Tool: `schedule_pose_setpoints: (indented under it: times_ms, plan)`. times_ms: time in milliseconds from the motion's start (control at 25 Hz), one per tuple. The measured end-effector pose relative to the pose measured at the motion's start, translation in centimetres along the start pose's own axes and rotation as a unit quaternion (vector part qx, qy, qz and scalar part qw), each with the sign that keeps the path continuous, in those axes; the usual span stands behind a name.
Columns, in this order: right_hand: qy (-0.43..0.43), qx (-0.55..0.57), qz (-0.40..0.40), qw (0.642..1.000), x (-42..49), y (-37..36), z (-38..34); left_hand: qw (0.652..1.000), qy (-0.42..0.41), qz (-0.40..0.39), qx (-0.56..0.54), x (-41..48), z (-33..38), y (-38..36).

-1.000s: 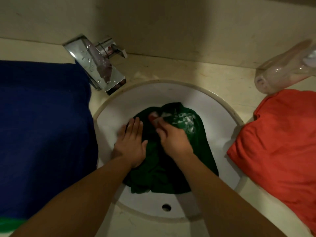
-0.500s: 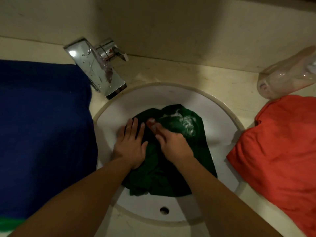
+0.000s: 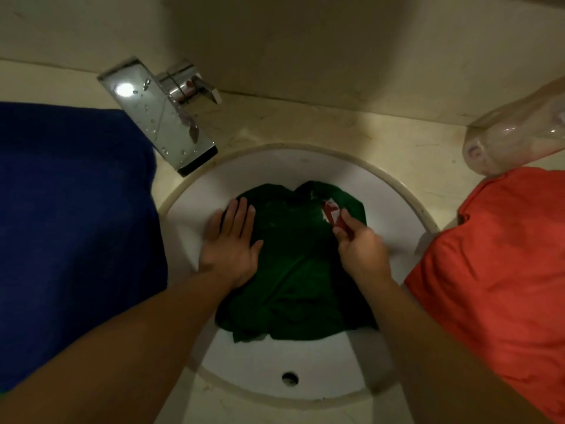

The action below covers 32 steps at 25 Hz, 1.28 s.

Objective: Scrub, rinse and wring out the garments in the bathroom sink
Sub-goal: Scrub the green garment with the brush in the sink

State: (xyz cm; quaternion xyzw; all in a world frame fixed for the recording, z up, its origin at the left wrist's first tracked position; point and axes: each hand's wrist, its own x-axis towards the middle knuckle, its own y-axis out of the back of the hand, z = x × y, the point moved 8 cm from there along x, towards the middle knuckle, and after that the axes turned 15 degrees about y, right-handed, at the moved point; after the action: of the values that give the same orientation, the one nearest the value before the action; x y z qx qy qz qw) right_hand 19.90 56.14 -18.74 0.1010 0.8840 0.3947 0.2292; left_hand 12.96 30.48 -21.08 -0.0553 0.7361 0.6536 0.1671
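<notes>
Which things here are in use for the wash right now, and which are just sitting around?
In use: green garment, pressed flat by left hand; small red item pinched in right hand; sink; faucet.
Sitting by: blue cloth left of the sink; orange garment on the right; clear bottle lying behind it. Both cloths may be washed next.

The left forearm [image 3: 137, 341] and right forearm [image 3: 428, 332], both bare, reach in from the near side of the green garment [image 3: 293, 270]. The left hand [image 3: 232, 244] lies palm down on the garment's left side, with the fingers straight and close together and the thumb spread toward the garment's middle. The right hand [image 3: 363, 254] is over the garment's far right part. Its fingers are curled and pinch a small red thing [image 3: 331, 213], and the hand is slightly blurred.
</notes>
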Motion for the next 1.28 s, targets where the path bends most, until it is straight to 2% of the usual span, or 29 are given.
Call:
schedule_pose_setpoints:
  times_ms: [80,160,280,360,440,520,600,680,760,800,920,1000,1080,1160,1200,1280]
  plan:
    - [0.01,-0.022,0.004,1.0,0.1,-0.1,-0.8,1.0,-0.019,0.013,0.018,-0.1,-0.1,0.0]
    - [0.08,-0.002,0.005,0.997,-1.7,-2.0,-4.6,0.998,-0.035,0.005,0.045,-1.4,-0.8,-0.5]
    - [0.22,-0.017,-0.132,0.966,-4.1,-7.6,-9.6,0.997,-0.022,-0.008,0.068,-2.2,-1.9,-0.9]
    - [0.188,-0.056,-0.136,0.971,-2.3,-5.9,-7.4,0.997,-0.009,-0.007,0.071,-2.1,-2.2,-0.9]
    - [0.05,-0.055,-0.069,0.995,-0.2,-0.4,-1.5,0.998,-0.011,-0.01,0.068,-2.1,-2.0,-0.7]
    - [-0.014,-0.077,-0.015,0.997,-0.2,3.0,0.7,0.997,-0.01,-0.018,0.07,-2.2,-1.8,-0.7]
    - [0.024,-0.022,0.002,0.999,-1.1,1.1,-3.2,0.997,0.002,-0.026,0.072,-2.3,-1.8,-0.7]
    - [0.118,0.036,-0.075,0.99,-3.4,-4.5,-8.5,0.997,0.012,-0.028,0.074,-2.1,-1.7,-0.8]
    - [0.186,0.038,-0.144,0.971,-5.9,-7.4,-9.8,0.997,0.02,-0.028,0.071,-2.0,-1.9,-0.8]
    - [0.175,0.013,-0.135,0.975,-5.5,-6.3,-8.4,0.997,0.021,-0.027,0.064,-2.0,-1.9,-0.8]
    - [0.028,-0.061,-0.046,0.997,-2.5,0.8,-1.1,0.998,0.021,-0.034,0.05,-2.3,-1.6,-1.1]
    - [-0.023,-0.051,-0.006,0.998,-2.3,2.7,0.1,0.998,0.023,-0.038,0.045,-2.7,-1.3,-1.3]
    - [0.039,0.0,-0.03,0.999,-3.2,-0.4,-4.1,0.998,0.026,-0.044,0.045,-2.8,-1.2,-1.4]
    - [0.143,0.028,-0.115,0.983,-5.3,-5.6,-8.0,0.997,0.031,-0.042,0.048,-2.8,-1.3,-1.3]
    - [0.165,0.029,-0.139,0.976,-5.9,-6.6,-8.3,0.998,0.033,-0.038,0.047,-2.7,-1.4,-1.3]
    - [0.126,-0.02,-0.124,0.984,-4.4,-4.1,-5.6,0.998,0.028,-0.038,0.038,-2.5,-1.4,-1.0]
